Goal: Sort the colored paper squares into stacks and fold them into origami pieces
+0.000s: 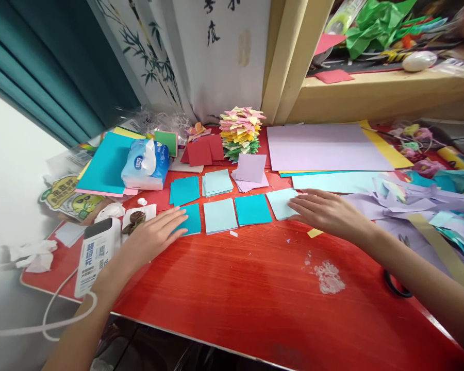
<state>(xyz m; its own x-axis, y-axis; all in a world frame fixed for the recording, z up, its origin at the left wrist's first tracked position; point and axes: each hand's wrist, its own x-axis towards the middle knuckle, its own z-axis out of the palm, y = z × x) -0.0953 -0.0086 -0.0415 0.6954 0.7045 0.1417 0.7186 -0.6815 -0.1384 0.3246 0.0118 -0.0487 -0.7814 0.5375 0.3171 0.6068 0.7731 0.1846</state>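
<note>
My left hand (156, 233) lies flat with fingers stretched, its tips on a teal paper square (192, 219) at the left end of the front row. At the row's other end, the stretched fingers of my right hand (320, 210) rest on a pale blue paper square (280, 203). Between them sit a pale blue stack (220, 215) and a teal stack (253, 209). Behind are another teal stack (184, 190), another pale blue stack (217, 182) and lilac squares (251, 169). Neither hand grips anything.
A layered folded-paper piece (242, 131) stands at the back beside red squares (205, 149). Large lilac sheets (325, 147) lie behind my right hand. Paper strips (421, 216) and scissors (396, 286) are at right. A tissue pack (146, 165) and a white corded device (97, 255) are at left.
</note>
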